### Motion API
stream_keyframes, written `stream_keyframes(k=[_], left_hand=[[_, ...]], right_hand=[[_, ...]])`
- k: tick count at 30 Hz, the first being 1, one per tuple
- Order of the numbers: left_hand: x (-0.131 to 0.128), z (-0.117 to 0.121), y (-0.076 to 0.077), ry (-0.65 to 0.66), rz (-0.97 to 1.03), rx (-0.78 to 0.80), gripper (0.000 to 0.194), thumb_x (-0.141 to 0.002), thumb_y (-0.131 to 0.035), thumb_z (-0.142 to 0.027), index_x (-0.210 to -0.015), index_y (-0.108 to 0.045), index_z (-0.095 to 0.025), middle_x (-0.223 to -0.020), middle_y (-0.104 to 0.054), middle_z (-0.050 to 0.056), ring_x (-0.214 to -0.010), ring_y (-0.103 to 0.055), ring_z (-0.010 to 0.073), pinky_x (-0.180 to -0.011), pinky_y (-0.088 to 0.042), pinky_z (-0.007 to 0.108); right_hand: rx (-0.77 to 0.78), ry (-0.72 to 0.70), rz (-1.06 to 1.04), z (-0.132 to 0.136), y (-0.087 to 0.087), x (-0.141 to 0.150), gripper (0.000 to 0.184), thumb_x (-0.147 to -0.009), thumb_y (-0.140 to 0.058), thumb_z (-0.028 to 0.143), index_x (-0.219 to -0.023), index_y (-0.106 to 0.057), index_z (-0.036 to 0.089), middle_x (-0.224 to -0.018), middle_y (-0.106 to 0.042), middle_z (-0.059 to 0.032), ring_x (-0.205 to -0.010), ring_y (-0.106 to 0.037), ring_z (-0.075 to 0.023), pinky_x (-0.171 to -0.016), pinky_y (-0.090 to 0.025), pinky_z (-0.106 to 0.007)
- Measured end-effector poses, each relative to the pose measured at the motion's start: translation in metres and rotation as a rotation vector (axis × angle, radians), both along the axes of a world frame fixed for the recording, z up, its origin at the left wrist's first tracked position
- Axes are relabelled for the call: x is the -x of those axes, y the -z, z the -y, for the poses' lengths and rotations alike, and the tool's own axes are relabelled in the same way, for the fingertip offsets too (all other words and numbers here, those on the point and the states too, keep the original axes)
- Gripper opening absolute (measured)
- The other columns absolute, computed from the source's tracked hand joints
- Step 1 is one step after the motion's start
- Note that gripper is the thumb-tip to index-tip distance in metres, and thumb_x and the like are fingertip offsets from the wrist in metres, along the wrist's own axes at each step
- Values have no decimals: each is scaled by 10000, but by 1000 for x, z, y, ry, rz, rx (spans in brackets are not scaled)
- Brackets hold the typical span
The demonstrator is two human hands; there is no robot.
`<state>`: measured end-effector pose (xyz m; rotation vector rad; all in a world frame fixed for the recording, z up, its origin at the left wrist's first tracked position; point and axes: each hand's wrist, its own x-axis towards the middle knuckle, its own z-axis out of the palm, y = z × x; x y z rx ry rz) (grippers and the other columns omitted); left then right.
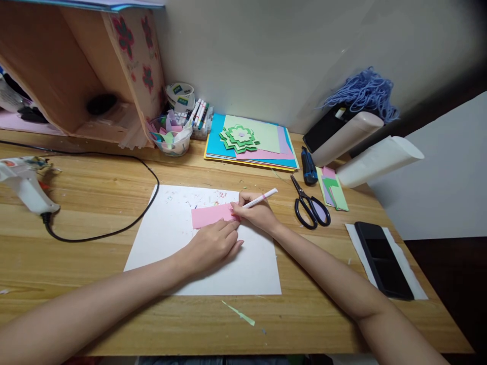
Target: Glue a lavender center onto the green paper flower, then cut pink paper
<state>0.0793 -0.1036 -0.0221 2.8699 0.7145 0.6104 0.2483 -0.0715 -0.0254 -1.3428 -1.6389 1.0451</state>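
A small pink paper rectangle [210,215] lies on a large white sheet [178,253] in the middle of the wooden desk [95,197]. My left hand [213,246] rests flat on the white sheet, its stretched fingers pressing the lower right edge of the pink paper. My right hand [255,213] is closed around a white and pink pen [261,198], whose tip touches the right end of the pink paper.
Black scissors [311,205] and a utility knife [309,166] lie right of the sheet, a black phone [382,258] further right. A stack of coloured paper with a green paper flower [240,137] sits behind. A glue gun [26,185] with its cable lies at left.
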Motion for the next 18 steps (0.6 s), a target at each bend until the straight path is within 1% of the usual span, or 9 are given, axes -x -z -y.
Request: stream_keyframes(k=[4,9,13,18], left_hand=[[0,1,0,2,3,4,228,-875,-380,-223,-815,-558,-93,-937,-634,130,-871,-601,225,-683,-531,357],[0,1,-1,3,-2,3,237,-878,-372,-225,-794,-555,-100,-919,-634,120,-857,-599,216,-689,-527,349],[0,0,-1,0,-11,8,229,-878,-375,-224,-800,-553,-103,-931,-632,114,-858,-599,215,-686,-527,349],[0,1,0,-4,-18,15,227,-879,-378,-233,-820,-555,-104,-940,-631,113,-863,-597,217,-688,-526,353]], right_hand=[[0,-7,1,0,0,-1,302,-714,-573,231,-479,-389,183,-456,-494,42,-454,-452,-90,-438,-301,-204],[11,-7,10,0,1,-1,302,-700,-575,233,-480,-374,181,-453,-472,46,-451,-439,-83,-432,-288,-197],[2,0,37,-1,3,-1,309,-690,-570,232,-468,-362,179,-445,-430,52,-444,-414,-77,-430,-277,-195],[-7,-18,42,-2,3,-2,299,-684,-565,205,-470,-358,178,-451,-421,55,-446,-393,-71,-430,-266,-195]])
